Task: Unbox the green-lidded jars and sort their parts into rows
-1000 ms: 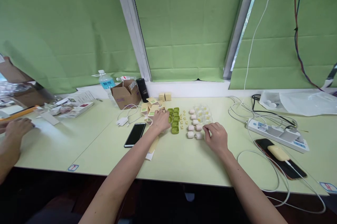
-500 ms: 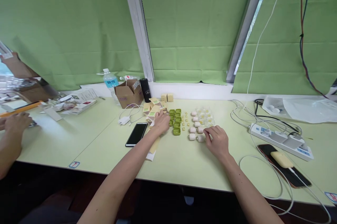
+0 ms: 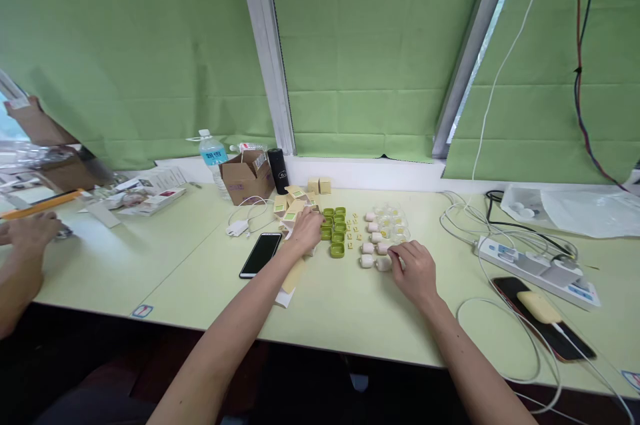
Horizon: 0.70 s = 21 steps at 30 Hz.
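Observation:
My left hand bends down between a pile of small cream-coloured boxes and rows of little green square trays. Its fingers are curled, and whatever they grip is hidden. My right hand is closed in a pinch, its fingertips at a small pale pink rounded piece. Several more such pieces stand in short rows beside it. Between the green trays and the pink pieces lie tiny yellow pieces. Clear round cups are grouped behind the pink pieces.
A phone and a white charger lie left of my left hand. Behind stand a cardboard box, a black bottle and a water bottle. Cables, a power strip and another phone lie right. A co-worker's hands are far left.
The whole view has shifted slightly. Both my hands keep nearly the same places over the trays and pink pieces; no object has visibly been moved.

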### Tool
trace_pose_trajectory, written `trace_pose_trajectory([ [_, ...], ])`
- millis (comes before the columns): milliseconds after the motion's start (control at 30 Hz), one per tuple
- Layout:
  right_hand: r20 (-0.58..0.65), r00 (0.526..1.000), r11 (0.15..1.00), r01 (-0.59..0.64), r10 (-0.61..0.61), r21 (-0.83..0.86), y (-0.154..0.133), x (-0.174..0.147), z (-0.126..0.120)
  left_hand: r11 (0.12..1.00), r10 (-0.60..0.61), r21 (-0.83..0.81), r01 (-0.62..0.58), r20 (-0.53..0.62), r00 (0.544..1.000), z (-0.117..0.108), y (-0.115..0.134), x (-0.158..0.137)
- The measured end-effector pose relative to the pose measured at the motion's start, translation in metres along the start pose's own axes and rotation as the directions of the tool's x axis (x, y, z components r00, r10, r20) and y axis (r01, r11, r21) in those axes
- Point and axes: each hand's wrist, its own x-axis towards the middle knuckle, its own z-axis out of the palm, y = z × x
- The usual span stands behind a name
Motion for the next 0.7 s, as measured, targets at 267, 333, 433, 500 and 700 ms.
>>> trace_pose_trajectory([
  [267,0.000,1.000,0.998,-0.017,0.017,0.064,-0.004,-0.002,-0.002,1.000,-0.008,-0.011,0.005,-0.273,0.962,-0.048,-0.042,0.013],
  [333,0.014,1.000,0.996,-0.002,0.000,0.087,-0.009,-0.004,-0.001,0.998,-0.061,0.005,0.064,-0.263,0.963,-0.056,-0.056,0.026],
  [433,0.038,0.996,0.987,0.075,-0.081,0.140,-0.019,-0.008,0.002,0.981,-0.182,0.029,0.190,-0.180,0.967,-0.059,-0.074,0.050],
  [500,0.051,0.985,0.972,0.152,-0.163,0.177,-0.027,-0.009,0.003,0.972,-0.222,0.046,0.230,-0.133,0.966,-0.057,-0.081,0.068],
  [700,0.077,0.943,0.916,0.290,-0.323,0.277,-0.043,-0.011,0.002,0.956,-0.276,0.094,0.278,-0.037,0.960,-0.043,-0.086,0.116],
])
